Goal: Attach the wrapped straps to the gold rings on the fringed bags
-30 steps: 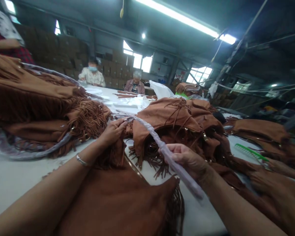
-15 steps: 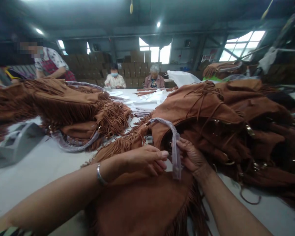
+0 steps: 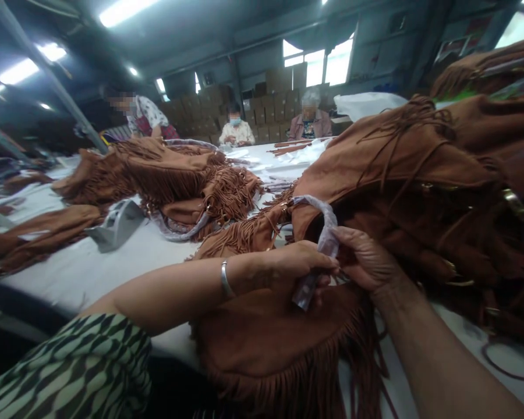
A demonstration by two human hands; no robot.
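A brown fringed bag lies in front of me on the white table. From it rises a bag strap wrapped in clear plastic, curving over toward me. My left hand is closed around the strap's lower part, and the loose plastic end pokes out below its fingers. My right hand pinches the same strap a little higher, thumb and fingers on its right side. The fingertips of both hands nearly meet, and part of the strap is hidden behind them.
A large pile of brown bags rises on the right. More fringed bags are heaped at the left, beside a grey plastic holder. Across the white table sit two people, and another person stands at the far left.
My left hand has moved right and closed on the plastic-wrapped strap, whose end now tilts to the left. My right hand stays on the strap. The view has turned left.
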